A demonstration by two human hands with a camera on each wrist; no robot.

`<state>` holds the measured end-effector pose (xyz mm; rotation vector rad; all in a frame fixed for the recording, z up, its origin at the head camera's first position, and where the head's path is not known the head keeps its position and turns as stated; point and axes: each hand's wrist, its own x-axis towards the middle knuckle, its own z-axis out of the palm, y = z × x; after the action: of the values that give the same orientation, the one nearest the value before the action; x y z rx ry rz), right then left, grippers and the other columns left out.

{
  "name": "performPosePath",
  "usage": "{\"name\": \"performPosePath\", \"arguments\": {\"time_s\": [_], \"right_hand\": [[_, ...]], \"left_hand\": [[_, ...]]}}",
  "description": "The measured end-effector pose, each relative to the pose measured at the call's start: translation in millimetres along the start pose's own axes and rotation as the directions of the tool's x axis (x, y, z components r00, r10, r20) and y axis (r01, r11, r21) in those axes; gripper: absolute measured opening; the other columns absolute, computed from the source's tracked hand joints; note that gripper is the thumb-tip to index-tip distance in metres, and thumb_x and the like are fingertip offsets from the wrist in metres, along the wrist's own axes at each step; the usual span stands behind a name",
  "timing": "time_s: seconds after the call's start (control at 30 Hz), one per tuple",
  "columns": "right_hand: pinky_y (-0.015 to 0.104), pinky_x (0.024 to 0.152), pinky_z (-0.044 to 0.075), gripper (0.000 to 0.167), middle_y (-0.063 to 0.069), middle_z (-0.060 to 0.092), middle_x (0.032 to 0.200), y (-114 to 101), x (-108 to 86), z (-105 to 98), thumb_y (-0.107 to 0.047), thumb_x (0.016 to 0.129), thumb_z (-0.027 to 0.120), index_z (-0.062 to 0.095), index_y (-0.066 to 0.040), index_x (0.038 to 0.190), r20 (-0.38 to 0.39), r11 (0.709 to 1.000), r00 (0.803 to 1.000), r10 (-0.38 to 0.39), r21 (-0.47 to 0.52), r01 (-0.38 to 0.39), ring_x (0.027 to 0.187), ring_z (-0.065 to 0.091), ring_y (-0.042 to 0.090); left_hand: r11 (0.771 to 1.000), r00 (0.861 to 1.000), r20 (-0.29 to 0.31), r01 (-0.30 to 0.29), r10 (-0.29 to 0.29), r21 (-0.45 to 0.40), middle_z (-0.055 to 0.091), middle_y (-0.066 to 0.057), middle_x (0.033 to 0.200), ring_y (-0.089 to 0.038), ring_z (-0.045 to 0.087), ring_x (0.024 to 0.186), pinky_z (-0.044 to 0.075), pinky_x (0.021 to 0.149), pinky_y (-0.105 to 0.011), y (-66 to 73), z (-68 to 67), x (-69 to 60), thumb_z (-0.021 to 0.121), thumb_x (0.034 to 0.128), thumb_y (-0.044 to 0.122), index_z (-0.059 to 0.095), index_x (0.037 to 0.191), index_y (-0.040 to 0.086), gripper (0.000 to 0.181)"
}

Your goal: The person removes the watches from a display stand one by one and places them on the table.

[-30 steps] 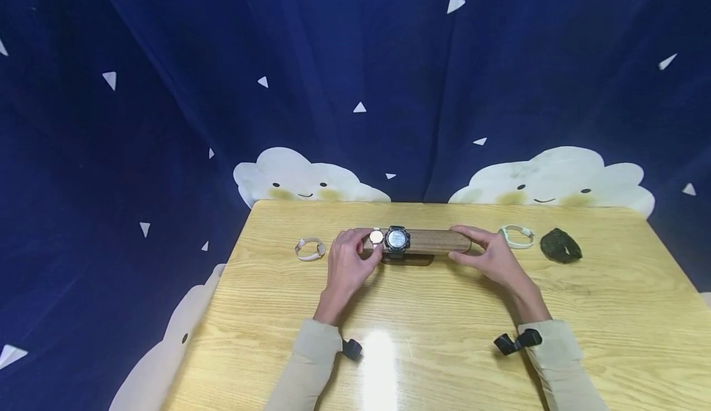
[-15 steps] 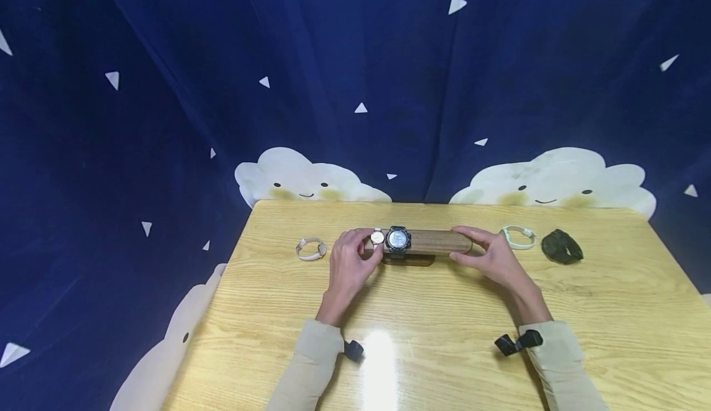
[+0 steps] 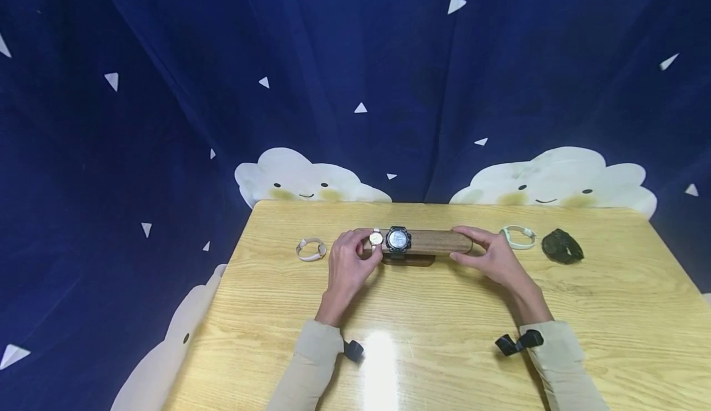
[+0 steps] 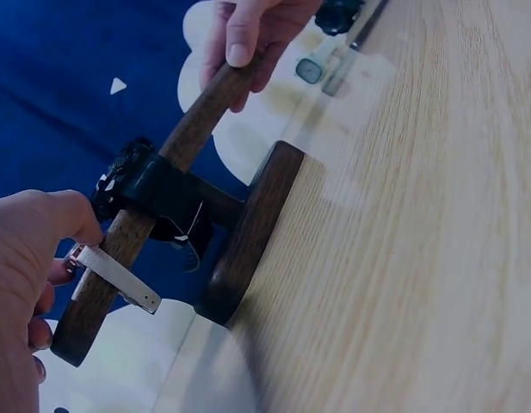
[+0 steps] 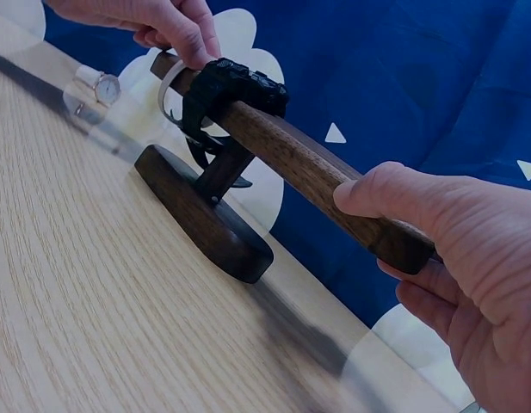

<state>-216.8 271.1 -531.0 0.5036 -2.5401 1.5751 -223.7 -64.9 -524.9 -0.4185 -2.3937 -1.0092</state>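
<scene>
A dark wooden T-shaped watch stand stands upright on the table, its base below the crossbar. A chunky black digital watch is strapped round the bar left of its middle. Beside it, nearer the left end, hangs a small watch with a white strap, one strap end loose in the left wrist view. My left hand pinches this white-strapped watch at its round face. At the opposite end, my right hand grips the crossbar between thumb and fingers.
On the table, another white-strapped watch lies to the left. A pale mint-strapped watch and a black watch lie to the right. Behind the table's far edge hangs a blue curtain with clouds.
The face of the small white-strapped watch has tilted slightly under my left fingers. My right hand keeps its hold on the bar's end; nothing else has visibly moved.
</scene>
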Motion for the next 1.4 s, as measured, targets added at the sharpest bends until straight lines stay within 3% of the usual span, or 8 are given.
{"name": "performPosePath", "arguments": {"time_s": [0.1, 0.3, 0.4, 0.5, 0.73, 1.0, 1.3, 1.4], "right_hand": [[0.011, 0.109, 0.038, 0.055, 0.025, 0.064, 0.139, -1.0, 0.0, -0.5, -0.011, 0.086, 0.087, 0.068, -0.004, 0.137, 0.002, 1.000, 1.000, 0.006, -0.011, -0.006, 0.136, 0.056, 0.037], [0.053, 0.116, 0.041, 0.055, 0.022, 0.064, 0.140, -2.6, -0.1, -0.9, -0.012, 0.086, 0.087, 0.067, -0.002, 0.137, 0.003, 1.000, 1.000, 0.017, -0.021, -0.017, 0.135, 0.056, 0.038], [0.061, 0.115, 0.039, 0.055, 0.022, 0.064, 0.140, -1.7, 0.3, -0.8, -0.011, 0.086, 0.087, 0.067, -0.001, 0.136, 0.004, 1.000, 1.000, 0.017, -0.019, -0.017, 0.135, 0.055, 0.038], [0.060, 0.114, 0.039, 0.055, 0.022, 0.064, 0.140, -0.8, 0.4, -0.9, -0.012, 0.086, 0.087, 0.068, -0.005, 0.137, 0.001, 1.000, 1.000, 0.018, -0.018, -0.018, 0.136, 0.055, 0.039], [0.014, 0.109, 0.040, 0.055, 0.015, 0.066, 0.140, -1.4, 1.1, -1.1, -0.015, 0.086, 0.088, 0.068, -0.006, 0.137, 0.003, 0.999, 1.000, 0.024, -0.036, -0.024, 0.134, 0.057, 0.026], [0.048, 0.116, 0.043, 0.055, 0.019, 0.065, 0.141, -3.1, 0.7, -1.1, -0.014, 0.086, 0.088, 0.068, -0.007, 0.137, 0.005, 0.999, 0.999, 0.037, -0.026, -0.037, 0.136, 0.055, 0.038], [0.035, 0.114, 0.044, 0.055, 0.018, 0.064, 0.141, -0.9, 0.6, -1.5, -0.016, 0.086, 0.088, 0.069, -0.009, 0.137, 0.006, 0.998, 0.999, 0.042, -0.039, -0.041, 0.136, 0.055, 0.038], [0.041, 0.116, 0.044, 0.055, 0.019, 0.064, 0.142, 0.1, 0.8, -1.6, -0.016, 0.087, 0.087, 0.068, -0.008, 0.138, 0.009, 0.998, 0.999, 0.038, -0.047, -0.038, 0.137, 0.054, 0.039]], "left_hand": [[1.000, 1.000, -0.001, 0.004, -0.004, 0.006, 0.059, 0.002, 0.070, -0.011, 0.048, 0.066, 0.043, 0.061, -0.025, -0.4, 0.1, 0.0, 0.083, 0.0818, 0.021, 0.079, 0.110, 0.010, 0.030], [1.000, 1.000, -0.001, 0.024, -0.024, 0.001, 0.057, 0.002, 0.069, -0.010, 0.047, 0.066, 0.044, 0.063, -0.026, -0.6, -1.0, -0.5, 0.083, 0.0812, 0.020, 0.079, 0.111, 0.010, 0.032], [1.000, 1.000, -0.004, 0.026, -0.026, 0.006, 0.057, 0.002, 0.069, -0.011, 0.047, 0.066, 0.045, 0.065, -0.027, -1.2, -1.3, -0.3, 0.083, 0.0816, 0.020, 0.079, 0.111, 0.010, 0.031], [1.000, 1.000, -0.009, 0.023, -0.023, 0.004, 0.059, -0.001, 0.069, -0.011, 0.048, 0.066, 0.045, 0.065, -0.028, -2.0, -1.7, -0.1, 0.083, 0.0818, 0.021, 0.079, 0.111, 0.009, 0.031], [1.000, 0.999, -0.045, 0.008, -0.009, -0.027, 0.058, -0.001, 0.067, -0.010, 0.048, 0.063, 0.043, 0.057, -0.023, -5.7, -2.4, 0.2, 0.084, 0.0797, 0.020, 0.080, 0.107, 0.008, 0.030], [0.999, 0.996, -0.090, -0.022, 0.018, -0.047, 0.061, -0.006, 0.065, -0.008, 0.047, 0.061, 0.043, 0.055, -0.023, -9.8, -2.9, 0.4, 0.083, 0.0778, 0.019, 0.081, 0.104, 0.006, 0.030], [0.999, 0.997, -0.073, 0.014, -0.017, -0.048, 0.064, -0.009, 0.068, -0.013, 0.051, 0.063, 0.044, 0.064, -0.027, -11.1, -5.5, 0.2, 0.084, 0.0760, 0.019, 0.081, 0.104, 0.007, 0.031], [0.999, 0.997, -0.065, 0.033, -0.036, -0.036, 0.065, -0.009, 0.069, -0.014, 0.052, 0.064, 0.042, 0.068, -0.029, -12.0, -6.3, 0.1, 0.086, 0.0748, 0.021, 0.081, 0.104, 0.008, 0.032]]}}
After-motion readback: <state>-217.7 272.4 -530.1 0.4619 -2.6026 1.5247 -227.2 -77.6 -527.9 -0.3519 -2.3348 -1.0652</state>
